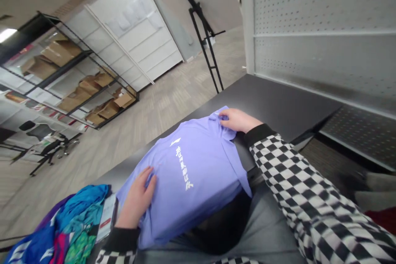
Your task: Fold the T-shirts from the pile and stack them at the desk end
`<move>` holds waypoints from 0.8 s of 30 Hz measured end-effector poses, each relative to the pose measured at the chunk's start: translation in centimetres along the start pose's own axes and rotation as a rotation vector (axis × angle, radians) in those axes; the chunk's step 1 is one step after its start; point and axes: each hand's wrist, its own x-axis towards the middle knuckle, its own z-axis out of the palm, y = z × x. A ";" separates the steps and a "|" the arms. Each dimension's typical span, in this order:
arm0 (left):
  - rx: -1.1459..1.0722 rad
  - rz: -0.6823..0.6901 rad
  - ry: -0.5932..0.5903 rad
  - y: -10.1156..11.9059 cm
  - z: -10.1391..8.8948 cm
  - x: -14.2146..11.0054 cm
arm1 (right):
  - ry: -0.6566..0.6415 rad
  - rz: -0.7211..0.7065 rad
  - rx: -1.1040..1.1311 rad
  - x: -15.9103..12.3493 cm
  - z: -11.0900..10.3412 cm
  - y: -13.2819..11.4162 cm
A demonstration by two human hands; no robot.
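Lavender polo shirt [185,177] lying across the near edge of the dark bench [272,103], its collar [217,115] pinched in the narrow right grip [238,120], the open left grip [137,200] pressing the cloth flat.

I'm in a stockroom of some kind, with a bit of office about it. At ten o'clock a black wire shelving rack [74,72] holds cardboard boxes [62,51]. A white panelled door [133,29] stands at eleven o'clock, and a perforated metal wall [321,8] runs past two o'clock. Carpet [161,107] covers the floor, an office chair [37,130] sits at nine o'clock, and a purple printed polo shirt [185,173] lies on my dark table [266,99].
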 end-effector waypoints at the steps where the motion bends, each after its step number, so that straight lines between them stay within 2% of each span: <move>1: 0.027 -0.076 0.011 -2.4 0.1 -0.7 | 0.003 -0.022 -0.017 0.1 0.3 0.3; 3: 0.072 -0.171 -0.018 -5.6 0.8 -2.4 | 0.014 -0.073 -0.051 0.1 1.1 0.7; 5: 0.112 -0.213 -0.046 -6.8 1.8 -4.0 | 0.049 -0.131 -0.086 0.1 1.8 0.9; 8: 0.165 -0.244 -0.025 -6.4 3.0 -5.3 | 0.081 -0.188 -0.185 -0.3 2.5 0.6; 13: 0.175 -0.252 0.043 -5.2 3.2 -5.6 | 0.046 -0.169 -0.372 -1.1 2.3 -0.3; 20: 0.115 -0.226 0.158 -5.2 4.0 -5.8 | -0.092 0.048 -0.688 -2.7 0.7 -1.3; 24: 0.088 -0.218 0.190 -5.4 4.5 -5.7 | -0.043 0.032 -0.759 -3.1 0.6 -3.1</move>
